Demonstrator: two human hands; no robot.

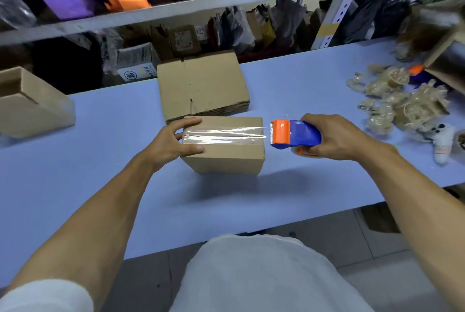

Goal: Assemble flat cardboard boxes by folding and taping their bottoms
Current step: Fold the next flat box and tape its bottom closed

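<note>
A small cardboard box stands on the blue table, its top seam covered by a shiny strip of clear tape. My left hand grips the box's left end, fingers over the top and thumb on the near side. To the right of the box my right hand holds a blue and orange tape dispenser. The tape still runs from the box's right edge to the dispenser's orange mouth. Behind the box lies a stack of flat cardboard boxes.
An assembled open box stands at the table's left. Crumpled used tape and empty cores litter the right side, beside a white object. A metal shelf full of goods runs behind the table. The table's front edge is close to my body.
</note>
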